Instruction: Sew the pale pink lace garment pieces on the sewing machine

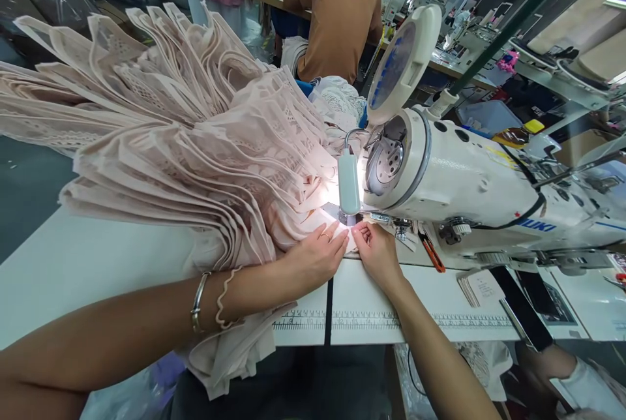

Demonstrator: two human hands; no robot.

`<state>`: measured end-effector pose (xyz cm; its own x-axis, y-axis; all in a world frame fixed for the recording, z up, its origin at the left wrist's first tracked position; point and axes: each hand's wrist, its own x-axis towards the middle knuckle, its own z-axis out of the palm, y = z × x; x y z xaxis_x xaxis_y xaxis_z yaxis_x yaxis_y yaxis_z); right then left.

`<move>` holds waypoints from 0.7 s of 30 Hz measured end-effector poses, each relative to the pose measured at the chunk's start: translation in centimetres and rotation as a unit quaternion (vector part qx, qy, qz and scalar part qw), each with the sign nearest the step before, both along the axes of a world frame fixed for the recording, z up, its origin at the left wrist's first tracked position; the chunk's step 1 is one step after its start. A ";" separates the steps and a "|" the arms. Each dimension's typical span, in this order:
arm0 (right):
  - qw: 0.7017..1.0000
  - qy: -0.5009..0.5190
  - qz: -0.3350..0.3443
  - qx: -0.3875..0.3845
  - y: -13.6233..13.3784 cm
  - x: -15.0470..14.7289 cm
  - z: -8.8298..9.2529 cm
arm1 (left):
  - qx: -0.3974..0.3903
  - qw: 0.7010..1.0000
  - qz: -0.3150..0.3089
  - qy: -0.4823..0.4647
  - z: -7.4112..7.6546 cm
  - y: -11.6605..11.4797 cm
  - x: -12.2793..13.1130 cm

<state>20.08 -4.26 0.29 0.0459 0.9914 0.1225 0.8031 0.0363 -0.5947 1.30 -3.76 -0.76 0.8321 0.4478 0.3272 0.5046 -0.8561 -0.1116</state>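
Under the lit needle area of a white sewing machine (460, 172) lies pale pink fabric (288, 205), part of a large layered bundle with lacy openwork. My left hand (317, 254) rests flat on this cloth just in front of the machine's foot, fingers stretched out. Close beside it, my right hand (379, 247) pinches the fabric edge between thumb and fingers. A small pale green lamp (349, 182) hangs over the sewing spot and partly hides it. Folds of the bundle spread left across the white table (147, 250) and drop over its front edge.
An orange-handled cutter (433, 252) lies by the machine base. Small cards (482, 286) and a dark phone-like slab (523, 309) are at the right. A ruler strip (362, 321) runs along the front edge. A person in a brown top (340, 15) sits ahead.
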 end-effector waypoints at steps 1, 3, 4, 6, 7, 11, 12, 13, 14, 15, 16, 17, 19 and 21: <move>1.000 0.000 0.007 0.003 -0.1 0.2 0.0 | 0.005 1.000 -0.005 -0.005 -0.3 0.0 0.1; 0.999 -0.006 0.045 0.022 -0.5 0.7 0.2 | 0.012 1.000 -0.015 -0.020 -1.1 0.2 0.2; 0.997 -0.017 0.071 0.039 -0.7 0.9 0.3 | 0.011 0.999 -0.019 -0.030 -1.5 0.2 0.2; 0.987 -0.056 0.125 0.081 -1.1 1.2 0.3 | 0.001 0.998 -0.017 -0.057 -2.0 0.3 0.2; 0.980 -0.083 0.148 0.104 -1.2 1.3 0.3 | -0.007 0.997 -0.007 -0.071 -2.0 0.3 0.1; 0.935 -0.235 0.187 0.186 -1.7 0.7 -0.1 | -0.035 0.995 0.057 -0.073 -0.8 0.5 -0.2; 0.922 -0.273 0.191 0.199 -1.8 0.5 -0.2 | -0.037 0.996 0.051 -0.058 -0.4 0.6 -0.1; 0.909 -0.303 0.198 0.208 -1.7 0.4 -0.2 | -0.035 0.998 0.033 -0.043 0.0 0.6 0.0; 0.898 -0.323 0.207 0.213 -1.6 0.5 -0.3 | -0.028 0.999 0.010 -0.033 0.2 0.6 0.1; 0.893 -0.335 0.215 0.212 -1.4 0.6 -0.4 | -0.016 0.999 -0.010 -0.027 0.3 0.6 0.3; 0.892 -0.339 0.218 0.203 -1.2 0.8 -0.4 | 0.000 0.999 -0.023 -0.026 0.3 0.6 0.5; 0.897 -0.337 0.216 0.186 -0.9 1.1 -0.5 | 0.020 0.999 -0.026 -0.028 0.2 0.6 0.7; 0.913 -0.327 0.203 0.139 -0.4 1.9 -0.7 | 0.054 0.998 -0.015 -0.033 -0.3 0.5 1.0; 0.925 -0.311 0.195 0.098 0.0 2.6 -1.1 | 0.064 0.997 -0.008 -0.034 -0.8 0.5 1.1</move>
